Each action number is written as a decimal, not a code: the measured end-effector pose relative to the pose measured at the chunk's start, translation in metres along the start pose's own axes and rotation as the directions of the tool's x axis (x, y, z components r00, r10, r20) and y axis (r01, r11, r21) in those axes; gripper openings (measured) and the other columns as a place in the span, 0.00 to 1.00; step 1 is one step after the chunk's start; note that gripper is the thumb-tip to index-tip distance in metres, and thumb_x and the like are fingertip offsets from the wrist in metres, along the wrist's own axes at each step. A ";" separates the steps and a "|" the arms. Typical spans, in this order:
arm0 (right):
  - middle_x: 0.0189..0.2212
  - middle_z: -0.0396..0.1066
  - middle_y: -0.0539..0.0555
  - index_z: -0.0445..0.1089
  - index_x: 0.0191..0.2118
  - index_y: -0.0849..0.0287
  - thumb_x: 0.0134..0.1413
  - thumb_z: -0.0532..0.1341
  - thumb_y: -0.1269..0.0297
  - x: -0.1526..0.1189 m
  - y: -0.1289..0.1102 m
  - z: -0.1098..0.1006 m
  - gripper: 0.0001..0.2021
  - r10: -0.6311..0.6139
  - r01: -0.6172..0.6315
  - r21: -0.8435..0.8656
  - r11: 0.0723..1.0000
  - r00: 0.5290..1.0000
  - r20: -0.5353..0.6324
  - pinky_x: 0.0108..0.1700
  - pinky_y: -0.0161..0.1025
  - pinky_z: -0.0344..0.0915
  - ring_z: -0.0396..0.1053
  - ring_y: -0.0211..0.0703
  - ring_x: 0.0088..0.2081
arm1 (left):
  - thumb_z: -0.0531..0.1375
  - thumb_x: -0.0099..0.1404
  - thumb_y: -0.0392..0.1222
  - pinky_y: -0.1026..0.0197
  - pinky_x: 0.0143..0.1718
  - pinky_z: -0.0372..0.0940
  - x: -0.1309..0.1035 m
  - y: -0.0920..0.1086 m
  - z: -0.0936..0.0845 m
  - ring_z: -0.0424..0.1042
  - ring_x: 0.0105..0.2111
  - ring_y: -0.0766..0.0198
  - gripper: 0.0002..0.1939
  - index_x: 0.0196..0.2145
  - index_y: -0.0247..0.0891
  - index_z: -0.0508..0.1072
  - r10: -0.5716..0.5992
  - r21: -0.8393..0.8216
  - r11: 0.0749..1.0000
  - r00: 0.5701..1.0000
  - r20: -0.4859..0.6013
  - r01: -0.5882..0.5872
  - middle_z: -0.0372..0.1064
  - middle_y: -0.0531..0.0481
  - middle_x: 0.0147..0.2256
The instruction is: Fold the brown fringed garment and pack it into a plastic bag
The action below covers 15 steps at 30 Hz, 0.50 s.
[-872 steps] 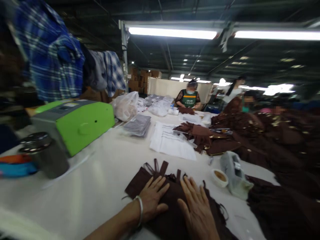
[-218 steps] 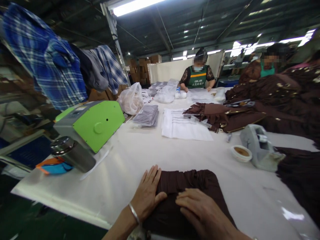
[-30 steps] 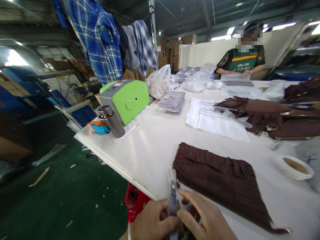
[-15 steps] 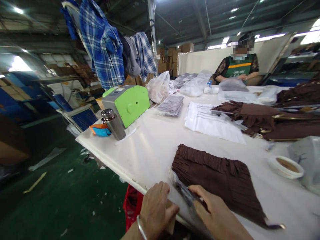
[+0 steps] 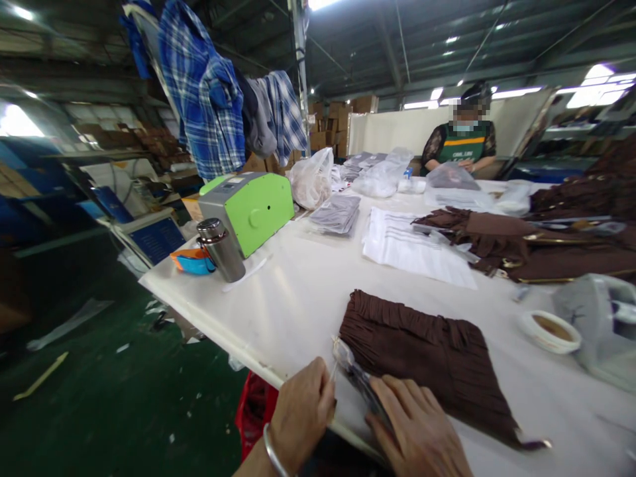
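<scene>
A folded brown pleated garment (image 5: 427, 358) lies on the white table (image 5: 298, 291) near its front edge. Both my hands are at that edge, pinching the mouth of a clear plastic bag (image 5: 355, 374). My left hand (image 5: 301, 414), with a metal bangle on the wrist, grips the bag's near side. My right hand (image 5: 420, 430) grips the other side, close to the garment's near left corner. The bag's lower part is hidden below the table edge.
A green and grey machine (image 5: 246, 209), a steel flask (image 5: 221, 250) and an orange-blue item (image 5: 191, 260) stand at the left. White printed bags (image 5: 412, 248), brown garments (image 5: 521, 245), a tape roll (image 5: 549, 330) and a dispenser (image 5: 596, 328) lie to the right. A person (image 5: 460, 142) works at the far end. A red bin (image 5: 253, 411) sits under the table.
My hands have brought the plastic bag up from below the table edge to beside the garment's corner. The view has shifted slightly right. The garment has not moved.
</scene>
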State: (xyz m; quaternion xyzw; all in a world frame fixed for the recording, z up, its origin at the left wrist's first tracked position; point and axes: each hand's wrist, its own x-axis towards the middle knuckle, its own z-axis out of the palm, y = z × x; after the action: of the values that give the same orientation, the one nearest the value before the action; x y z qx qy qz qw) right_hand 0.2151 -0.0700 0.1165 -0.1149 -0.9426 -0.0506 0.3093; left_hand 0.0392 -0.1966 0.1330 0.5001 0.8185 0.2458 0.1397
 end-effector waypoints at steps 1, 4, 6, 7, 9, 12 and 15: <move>0.39 0.73 0.56 0.68 0.47 0.60 0.62 0.54 0.62 0.003 -0.005 0.003 0.13 0.004 -0.004 0.034 0.999 1.000 0.002 0.40 0.43 0.57 0.68 0.47 0.37 | 0.47 0.68 0.40 0.60 0.33 0.61 0.004 -0.004 -0.005 0.69 0.30 0.61 0.09 0.30 0.41 0.61 -0.021 -0.130 0.991 1.000 0.012 0.022 0.67 0.51 0.28; 0.34 0.71 0.54 0.69 0.37 0.56 0.63 0.49 0.71 0.008 -0.009 0.012 0.12 0.062 -0.062 0.081 0.995 0.998 0.005 0.38 0.42 0.54 0.65 0.45 0.33 | 0.47 0.68 0.43 0.63 0.29 0.62 0.024 -0.018 -0.023 0.69 0.27 0.63 0.09 0.28 0.42 0.57 -0.027 -0.318 0.947 0.999 0.044 0.039 0.67 0.54 0.25; 0.32 0.70 0.53 0.69 0.35 0.56 0.63 0.46 0.74 0.007 -0.002 0.015 0.15 0.092 -0.092 0.061 0.994 0.996 0.001 0.37 0.42 0.53 0.64 0.44 0.32 | 0.49 0.66 0.43 0.64 0.27 0.61 0.045 -0.028 -0.034 0.67 0.25 0.64 0.09 0.27 0.42 0.56 -0.001 -0.254 0.967 1.000 0.005 0.003 0.63 0.56 0.23; 0.31 0.70 0.53 0.69 0.38 0.57 0.64 0.45 0.74 0.005 0.004 0.015 0.16 0.096 -0.096 0.043 0.994 0.995 -0.002 0.38 0.42 0.54 0.63 0.44 0.32 | 0.50 0.65 0.42 0.64 0.26 0.60 0.057 -0.033 -0.039 0.66 0.25 0.64 0.09 0.27 0.42 0.55 0.013 -0.203 0.979 1.000 -0.029 -0.019 0.61 0.57 0.23; 0.32 0.70 0.54 0.68 0.43 0.58 0.64 0.44 0.73 0.000 0.015 0.013 0.16 0.086 -0.086 0.008 0.996 0.996 -0.002 0.39 0.42 0.55 0.63 0.44 0.33 | 0.53 0.64 0.39 0.63 0.28 0.58 0.082 -0.040 -0.046 0.64 0.25 0.64 0.08 0.27 0.42 0.57 0.053 -0.117 0.991 0.995 -0.088 -0.063 0.59 0.57 0.23; 0.31 0.69 0.53 0.69 0.43 0.57 0.65 0.44 0.72 -0.007 0.027 0.009 0.16 0.058 -0.058 0.004 0.998 0.998 0.040 0.37 0.40 0.57 0.63 0.42 0.31 | 0.55 0.62 0.34 0.60 0.37 0.58 0.116 -0.043 -0.049 0.66 0.30 0.61 0.06 0.29 0.41 0.62 0.150 0.025 0.989 0.980 -0.130 -0.148 0.62 0.55 0.26; 0.34 0.71 0.53 0.70 0.42 0.55 0.65 0.44 0.72 -0.016 0.034 0.011 0.17 0.069 -0.070 0.028 0.997 0.996 0.059 0.38 0.39 0.58 0.65 0.43 0.33 | 0.56 0.62 0.30 0.55 0.46 0.57 0.128 -0.036 -0.048 0.66 0.40 0.56 0.06 0.31 0.39 0.66 0.261 0.135 0.960 0.958 -0.115 -0.246 0.67 0.49 0.34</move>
State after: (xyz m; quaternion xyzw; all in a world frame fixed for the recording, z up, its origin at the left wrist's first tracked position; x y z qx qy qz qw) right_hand 0.2299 -0.0380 0.0993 -0.1443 -0.9473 -0.0223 0.2851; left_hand -0.0690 -0.1094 0.1560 0.5912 0.7682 0.2447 0.0225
